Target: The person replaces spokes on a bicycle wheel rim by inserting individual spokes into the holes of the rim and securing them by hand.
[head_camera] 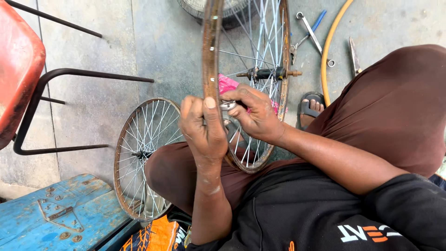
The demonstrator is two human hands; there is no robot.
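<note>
We steady rusty bicycle wheel (211, 56) upright across lap: left hand (203, 128) clenched on rim, right hand (253, 114) pinching small metal spoke tool (227, 105) at rim. Spokes laced, hub (267, 73) in; tyre absent, adjustment apparently midway. Second wheel (144, 155) waits beside knee.

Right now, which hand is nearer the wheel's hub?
Right. The right hand sits among the spokes just below the hub; the left hand grips the rusty rim, farther off.

An orange package (155, 236) with dark marks sits at the bottom of the view, next to the blue wooden box (55, 216). A pink wrapper (227, 84) shows behind the wheel's spokes, just above the hands. The black shirt (325, 218) has a white and orange label.
</note>
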